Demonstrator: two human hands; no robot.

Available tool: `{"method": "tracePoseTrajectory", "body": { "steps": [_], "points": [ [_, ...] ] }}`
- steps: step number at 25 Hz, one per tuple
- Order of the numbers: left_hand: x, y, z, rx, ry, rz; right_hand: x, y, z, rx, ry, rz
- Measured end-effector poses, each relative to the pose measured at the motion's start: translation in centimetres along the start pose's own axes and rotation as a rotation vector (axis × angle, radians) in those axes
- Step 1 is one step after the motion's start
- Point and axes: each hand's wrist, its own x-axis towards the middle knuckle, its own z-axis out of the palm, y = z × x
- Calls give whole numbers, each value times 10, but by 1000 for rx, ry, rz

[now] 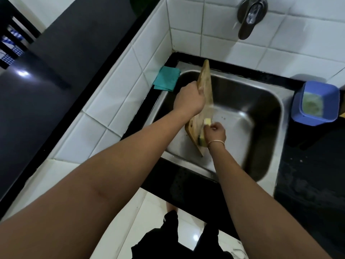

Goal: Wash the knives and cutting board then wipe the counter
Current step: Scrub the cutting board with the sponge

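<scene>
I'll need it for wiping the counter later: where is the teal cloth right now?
In the head view, the teal cloth lies folded at the sink's far left corner, against the white tiled wall, just beyond the left hand gripping the cutting board.

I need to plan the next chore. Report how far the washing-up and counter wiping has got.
Done: nothing shows as finished, and no knives are in view. In hand: the left hand holds the wooden cutting board on edge in the steel sink while the right hand scrubs its lower part with a yellow-green sponge. Left: rinsing, the knives, and wiping the black counter; the teal cloth lies folded at the sink's corner.
</scene>
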Motion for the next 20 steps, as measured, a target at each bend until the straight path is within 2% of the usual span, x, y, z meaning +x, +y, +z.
{"method": "tracePoseTrajectory", "body": {
  "steps": [2,3,5,8,10,12,13,15,17,18,20],
  "points": [
    [-1,1,4,19,-4,15,4,41,-4,-318,-214,275],
    [-1,2,6,24,-2,22,5,48,-6,-360,-269,351],
    [-2,3,7,31,3,30,9,33,-6,-275,-220,369],
    [-2,2,5,59,8,28,24,-36,-4,-61,10,141],
    [-3,2,5,84,19,26,28,-78,-3,191,114,-31],
    [-3,3,7,99,31,44,30,-79,1,313,187,-159],
    [-3,2,9,96,34,55,28,-62,4,319,172,-148],
    [-3,-1,9,86,30,75,27,-8,10,121,101,19],
    [-2,-1,7,62,14,78,22,39,8,-217,-85,316],
    [-2,-1,6,48,4,74,25,44,5,-255,-131,397],
    [-3,0,6,18,-15,64,37,20,3,-259,-116,374]
  ]
}}
